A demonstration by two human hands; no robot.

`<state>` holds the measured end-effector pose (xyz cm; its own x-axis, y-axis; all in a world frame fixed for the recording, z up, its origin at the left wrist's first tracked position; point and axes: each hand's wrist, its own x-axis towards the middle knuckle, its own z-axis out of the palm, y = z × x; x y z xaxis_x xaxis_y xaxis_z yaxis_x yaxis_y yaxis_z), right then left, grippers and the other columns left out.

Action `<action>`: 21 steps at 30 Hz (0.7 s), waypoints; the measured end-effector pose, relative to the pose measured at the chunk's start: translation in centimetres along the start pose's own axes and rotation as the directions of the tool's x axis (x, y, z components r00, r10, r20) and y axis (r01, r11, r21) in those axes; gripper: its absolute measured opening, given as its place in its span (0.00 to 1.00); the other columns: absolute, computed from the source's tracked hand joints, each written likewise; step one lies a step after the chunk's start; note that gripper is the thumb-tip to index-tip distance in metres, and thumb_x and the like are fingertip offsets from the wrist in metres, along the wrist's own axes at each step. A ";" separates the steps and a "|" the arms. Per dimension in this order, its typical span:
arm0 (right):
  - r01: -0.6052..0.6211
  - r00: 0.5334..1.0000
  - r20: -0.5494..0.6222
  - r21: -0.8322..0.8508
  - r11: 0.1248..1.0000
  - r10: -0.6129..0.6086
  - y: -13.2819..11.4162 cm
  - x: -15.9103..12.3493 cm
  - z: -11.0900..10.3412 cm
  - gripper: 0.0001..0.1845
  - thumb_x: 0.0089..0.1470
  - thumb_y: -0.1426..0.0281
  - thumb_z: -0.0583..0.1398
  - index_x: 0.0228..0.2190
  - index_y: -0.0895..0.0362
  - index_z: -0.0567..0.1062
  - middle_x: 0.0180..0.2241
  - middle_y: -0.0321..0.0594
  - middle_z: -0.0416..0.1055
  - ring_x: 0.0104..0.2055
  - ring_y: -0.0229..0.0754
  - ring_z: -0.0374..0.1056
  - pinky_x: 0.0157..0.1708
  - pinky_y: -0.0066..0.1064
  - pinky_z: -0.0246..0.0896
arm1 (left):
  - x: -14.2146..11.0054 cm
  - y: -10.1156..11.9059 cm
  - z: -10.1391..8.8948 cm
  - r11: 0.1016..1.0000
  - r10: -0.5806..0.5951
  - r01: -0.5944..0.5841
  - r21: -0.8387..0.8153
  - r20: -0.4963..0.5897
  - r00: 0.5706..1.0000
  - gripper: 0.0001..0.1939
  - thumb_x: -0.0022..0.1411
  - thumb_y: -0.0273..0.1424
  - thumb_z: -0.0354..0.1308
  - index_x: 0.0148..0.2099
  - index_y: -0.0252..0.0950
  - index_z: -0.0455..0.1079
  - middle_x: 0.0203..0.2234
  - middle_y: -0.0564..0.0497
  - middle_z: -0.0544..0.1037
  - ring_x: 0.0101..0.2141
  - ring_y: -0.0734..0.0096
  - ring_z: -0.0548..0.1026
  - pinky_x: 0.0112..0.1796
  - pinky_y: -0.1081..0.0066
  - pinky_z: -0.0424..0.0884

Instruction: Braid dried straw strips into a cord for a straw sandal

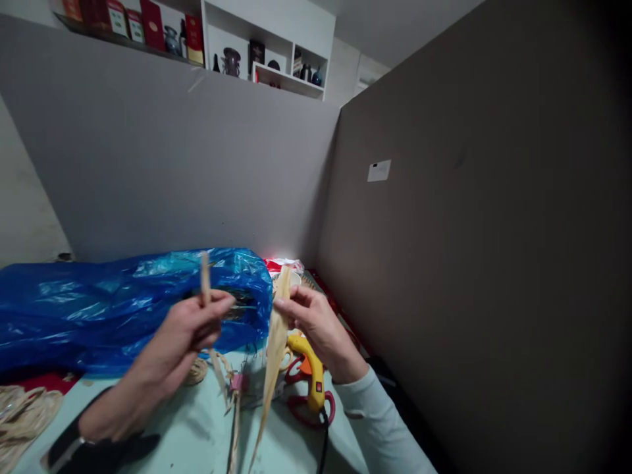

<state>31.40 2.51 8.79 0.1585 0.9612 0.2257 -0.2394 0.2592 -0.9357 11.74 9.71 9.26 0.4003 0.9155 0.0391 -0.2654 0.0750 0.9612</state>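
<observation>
My left hand (185,329), raised above the table, is closed around a narrow pale strip (205,271) that sticks up past the fingers. To its right, my right hand (316,322) pinches a wide, pale dried husk leaf (275,349) near its top. The leaf hangs down and tapers to a thin tip. Below and between the hands, a pink clip (239,382) sits on a strand of the same pale fibre (236,428). A yellow hot glue gun (316,385) lies below my right hand, over red-handled scissors (332,405).
A large blue plastic bag (113,309) covers the back left of the pale green table (182,434). Coiled fibre cord (27,421) lies at the left edge. Grey partitions (207,164) enclose the back and right. The glue gun's black cord (324,447) runs toward me.
</observation>
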 end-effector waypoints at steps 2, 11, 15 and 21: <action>-0.014 0.998 0.064 -0.053 0.999 0.017 0.5 -0.2 0.8 0.15 0.45 0.63 0.72 0.26 0.60 0.76 0.23 0.32 0.68 0.24 0.32 0.58 0.26 0.27 0.51 | -0.6 -1.0 1.0 0.994 -0.025 0.017 0.105 0.084 0.996 0.18 0.50 0.38 0.74 0.38 0.33 0.75 0.18 0.62 0.63 0.16 0.85 0.54 0.15 0.84 0.52; -0.066 0.990 0.119 -0.109 0.992 0.079 2.2 0.1 1.5 0.20 0.44 0.57 0.71 0.28 0.60 0.74 0.22 0.32 0.66 0.24 0.33 0.58 0.26 0.28 0.51 | -0.7 -2.2 1.6 0.931 0.002 -0.059 0.361 0.155 0.988 0.19 0.51 0.46 0.66 0.35 0.36 0.71 0.20 0.59 0.68 0.19 0.77 0.60 0.19 0.78 0.54; -0.077 0.994 0.067 -0.111 0.991 0.085 2.9 0.2 1.4 0.22 0.42 0.56 0.72 0.28 0.59 0.74 0.20 0.31 0.66 0.22 0.34 0.58 0.25 0.28 0.52 | -0.7 -2.0 1.6 0.895 0.033 -0.097 0.436 0.151 0.988 0.17 0.52 0.44 0.65 0.35 0.35 0.73 0.21 0.58 0.68 0.20 0.75 0.59 0.20 0.76 0.53; -0.060 0.997 0.034 -0.105 0.993 0.063 3.4 0.3 1.7 0.21 0.42 0.56 0.72 0.27 0.59 0.74 0.22 0.30 0.67 0.23 0.33 0.58 0.26 0.27 0.51 | -0.4 -2.3 1.5 0.865 0.095 -0.164 0.474 0.166 0.981 0.13 0.51 0.41 0.65 0.30 0.36 0.74 0.23 0.54 0.72 0.28 0.65 0.68 0.28 0.70 0.64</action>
<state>29.00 3.87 6.16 0.1102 0.9784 0.1750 -0.1469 0.1902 -0.9707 13.49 8.57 7.48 0.5136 0.8400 0.1751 0.1206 -0.2727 0.9545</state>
